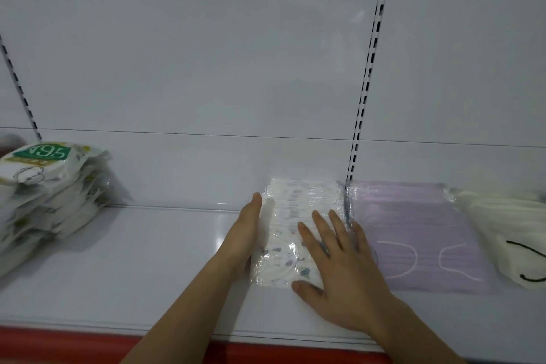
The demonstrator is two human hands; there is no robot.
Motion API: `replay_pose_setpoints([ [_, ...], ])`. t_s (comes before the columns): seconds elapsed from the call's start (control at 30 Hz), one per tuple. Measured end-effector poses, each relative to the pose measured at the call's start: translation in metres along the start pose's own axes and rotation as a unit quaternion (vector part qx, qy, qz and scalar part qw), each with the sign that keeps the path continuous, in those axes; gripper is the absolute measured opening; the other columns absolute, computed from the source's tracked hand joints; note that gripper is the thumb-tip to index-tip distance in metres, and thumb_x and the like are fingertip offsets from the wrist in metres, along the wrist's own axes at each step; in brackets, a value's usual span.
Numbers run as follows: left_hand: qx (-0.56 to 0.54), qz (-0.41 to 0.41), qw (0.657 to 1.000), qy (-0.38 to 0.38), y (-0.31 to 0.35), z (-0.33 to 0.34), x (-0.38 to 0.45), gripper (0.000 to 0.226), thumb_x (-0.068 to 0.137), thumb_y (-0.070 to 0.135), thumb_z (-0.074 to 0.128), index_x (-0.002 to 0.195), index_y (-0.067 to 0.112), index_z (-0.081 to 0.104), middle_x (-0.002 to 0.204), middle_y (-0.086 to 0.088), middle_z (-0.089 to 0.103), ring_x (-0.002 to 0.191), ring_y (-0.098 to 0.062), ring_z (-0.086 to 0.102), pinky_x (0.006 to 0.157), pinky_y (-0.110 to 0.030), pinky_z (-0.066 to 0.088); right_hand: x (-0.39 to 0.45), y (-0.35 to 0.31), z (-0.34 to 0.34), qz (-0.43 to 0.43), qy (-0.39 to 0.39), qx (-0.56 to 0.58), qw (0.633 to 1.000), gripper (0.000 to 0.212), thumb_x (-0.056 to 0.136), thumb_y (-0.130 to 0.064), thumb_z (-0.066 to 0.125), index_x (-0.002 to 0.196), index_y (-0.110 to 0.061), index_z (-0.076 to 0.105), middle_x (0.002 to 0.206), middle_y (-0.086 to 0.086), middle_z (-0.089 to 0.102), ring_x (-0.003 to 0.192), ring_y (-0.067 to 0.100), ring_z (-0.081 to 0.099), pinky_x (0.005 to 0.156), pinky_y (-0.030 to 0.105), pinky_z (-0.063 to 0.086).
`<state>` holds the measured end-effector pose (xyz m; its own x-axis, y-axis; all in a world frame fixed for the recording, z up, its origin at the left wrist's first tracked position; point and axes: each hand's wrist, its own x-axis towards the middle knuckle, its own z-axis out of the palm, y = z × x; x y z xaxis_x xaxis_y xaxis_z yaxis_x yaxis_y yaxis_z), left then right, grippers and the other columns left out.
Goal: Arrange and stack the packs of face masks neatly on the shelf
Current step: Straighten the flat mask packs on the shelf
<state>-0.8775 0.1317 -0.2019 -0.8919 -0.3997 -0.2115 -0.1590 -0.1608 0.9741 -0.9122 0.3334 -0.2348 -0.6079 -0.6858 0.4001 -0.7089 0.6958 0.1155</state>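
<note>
White shelf [133, 269]; landmark is the printed mask pack [291, 227] mid-shelf. Lilac pack [413, 233] touches its right edge, N95 stack [44, 195] well left, white masks [508, 224] beyond lilac. Left hand [245, 230] flat against its left edge, right hand [339, 272] flat on top, fingers straight, no grasp.

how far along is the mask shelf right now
Done: the purple mask pack lies flat on the shelf, with white masks to its right. In hand: the left hand presses the side and the right hand the top of the patterned pack, squaring it beside the purple one. Left: the N95 stack leans untidily.
</note>
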Motion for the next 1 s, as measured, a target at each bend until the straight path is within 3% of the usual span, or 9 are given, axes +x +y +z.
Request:
replay_pose_setpoints([
  [0.03, 0.004, 0.009, 1.000, 0.010, -0.001, -0.002, 0.000, 0.061, 0.086, 0.081, 0.044, 0.115, 0.033, 0.068, 0.102, 0.005, 0.078, 0.097, -0.022, 0.074, 0.095, -0.037, 0.056, 0.000, 0.000, -0.001, 0.002, 0.000, 0.005, 1.000, 0.090, 0.085, -0.078, 0.037, 0.158, -0.026, 0.022, 0.166, 0.006, 0.016, 0.153, 0.032, 0.007, 0.116, 0.062, 0.014],
  [0.1, 0.040, 0.046, 0.998, 0.031, -0.003, -0.006, -0.001, 0.068, 0.080, 0.086, 0.044, 0.121, 0.035, 0.064, 0.118, 0.011, 0.070, 0.113, -0.016, 0.065, 0.107, -0.041, 0.044, -0.001, -0.001, -0.004, 0.004, 0.004, 0.014, 1.000, 0.092, 0.084, -0.080, 0.034, 0.159, -0.029, 0.017, 0.168, 0.002, 0.007, 0.154, 0.029, -0.003, 0.118, 0.062, 0.011],
  [0.2, 0.091, 0.119, 0.985, 0.080, 0.001, -0.008, -0.015, 0.024, 0.103, 0.055, 0.038, 0.103, 0.037, 0.055, 0.102, 0.025, 0.055, 0.104, -0.006, 0.051, 0.093, -0.026, 0.036, -0.002, -0.005, -0.012, 0.012, 0.015, 0.016, 1.000, 0.091, 0.083, -0.079, 0.039, 0.158, -0.029, 0.022, 0.167, 0.003, 0.010, 0.154, 0.029, -0.001, 0.118, 0.062, 0.013],
  [0.27, 0.117, 0.152, 0.977, 0.094, 0.005, -0.008, -0.025, 0.020, 0.106, 0.045, 0.039, 0.091, 0.039, 0.051, 0.091, 0.023, 0.052, 0.093, -0.003, 0.049, 0.081, -0.020, 0.037, -0.001, -0.009, -0.017, 0.018, 0.017, 0.017, 1.000, 0.089, 0.084, -0.077, 0.040, 0.157, -0.028, 0.025, 0.167, 0.005, 0.013, 0.154, 0.029, 0.001, 0.118, 0.062, 0.014],
  [0.33, 0.129, 0.173, 0.970, 0.110, 0.003, -0.012, -0.031, 0.018, 0.105, 0.045, 0.041, 0.108, 0.038, 0.057, 0.105, 0.026, 0.056, 0.105, -0.002, 0.052, 0.089, -0.020, 0.037, 0.001, -0.015, -0.021, 0.018, 0.025, 0.016, 0.999, 0.087, 0.086, -0.076, 0.037, 0.156, -0.027, 0.027, 0.166, 0.006, 0.015, 0.154, 0.029, 0.003, 0.119, 0.061, 0.015],
  [0.43, 0.146, 0.211, 0.955, 0.146, 0.003, -0.020, -0.041, 0.042, 0.104, 0.045, 0.043, 0.140, 0.026, 0.053, 0.136, 0.017, 0.055, 0.125, -0.003, 0.048, 0.101, -0.021, 0.033, 0.005, -0.030, -0.025, 0.011, 0.056, 0.022, 0.998, 0.080, 0.090, -0.071, 0.037, 0.153, -0.023, 0.036, 0.162, 0.008, 0.028, 0.153, 0.030, 0.013, 0.118, 0.056, 0.015],
  [0.7, 0.145, 0.314, 0.916, 0.205, 0.008, -0.078, -0.091, 0.017, 0.103, 0.034, 0.052, 0.113, 0.033, 0.065, 0.111, 0.023, 0.068, 0.111, 0.002, 0.060, 0.096, -0.020, 0.048, 0.039, -0.119, -0.044, -0.041, 0.129, 0.166, 0.977, 0.063, 0.092, -0.060, 0.041, 0.145, -0.025, 0.045, 0.149, -0.003, 0.045, 0.145, 0.021, 0.030, 0.117, 0.045, 0.029],
  [0.9, 0.174, 0.376, 0.874, 0.255, 0.025, -0.158, -0.130, 0.012, 0.101, 0.025, 0.055, 0.104, 0.034, 0.063, 0.106, 0.025, 0.067, 0.104, 0.004, 0.062, 0.080, -0.011, 0.048, 0.063, -0.203, -0.062, -0.035, 0.100, 0.318, 0.942, 0.056, 0.091, -0.059, 0.044, 0.141, -0.033, 0.046, 0.140, -0.017, 0.045, 0.135, 0.002, 0.035, 0.108, 0.019, 0.028],
  [1.0, 0.212, 0.388, 0.852, 0.279, 0.032, -0.207, -0.147, 0.011, 0.101, 0.027, 0.055, 0.106, 0.032, 0.063, 0.104, 0.022, 0.066, 0.102, 0.004, 0.062, 0.080, -0.016, 0.052, 0.080, -0.251, -0.069, -0.022, 0.043, 0.383, 0.922, 0.055, 0.090, -0.057, 0.049, 0.141, -0.039, 0.043, 0.134, -0.026, 0.046, 0.127, -0.002, 0.042, 0.104, 0.018, 0.036],
])
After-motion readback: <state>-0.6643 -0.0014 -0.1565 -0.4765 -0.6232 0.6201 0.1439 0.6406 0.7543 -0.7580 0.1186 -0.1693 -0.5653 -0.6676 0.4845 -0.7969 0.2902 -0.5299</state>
